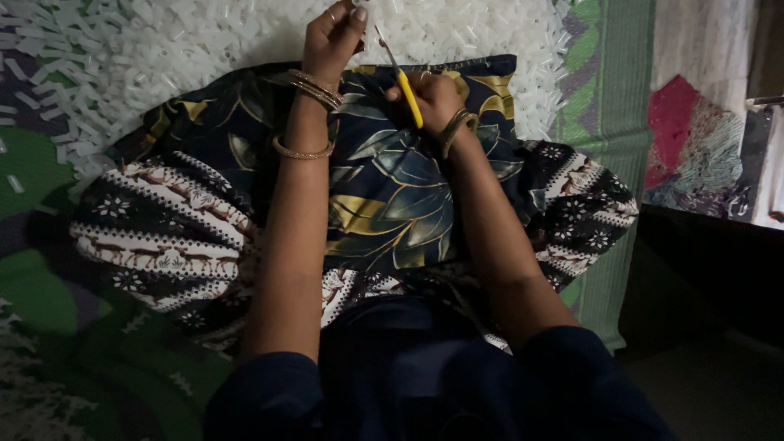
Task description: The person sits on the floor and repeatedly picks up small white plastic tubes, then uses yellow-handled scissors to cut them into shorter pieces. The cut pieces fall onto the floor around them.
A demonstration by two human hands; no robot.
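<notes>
Starting at the bottom of the frame, dark blue sleeves (441, 392) fill the lower centre, and both bare forearms reach up from them across the person's lap. Beneath the arms lies a black-and-white patterned cloth (163, 237) over the legs, and on top of it, in the middle of the frame, rests a dark blue cushion with gold leaf print (392, 196). Under all this, a green mat (604, 122) shows at the lower left and along the right side. Gold bangles (314, 90) ring the left wrist, with one more lower on that forearm, and another bangle sits on the right wrist. Above centre, the right hand (433, 102) is closed around the yellow handle of a pair of scissors (404, 82), whose thin metal blades point up and to the left. Just above, at the top centre edge, the left hand (331, 37) is curled with its fingertips pressed together beside the blade tips; what it pinches is too small to tell. Farthest away, a wide heap of small white plastic tube pieces (188, 41) spreads across the upper left and top of the frame, just behind the cushion. A red and multicoloured cloth (694, 147) lies at the upper right.
</notes>
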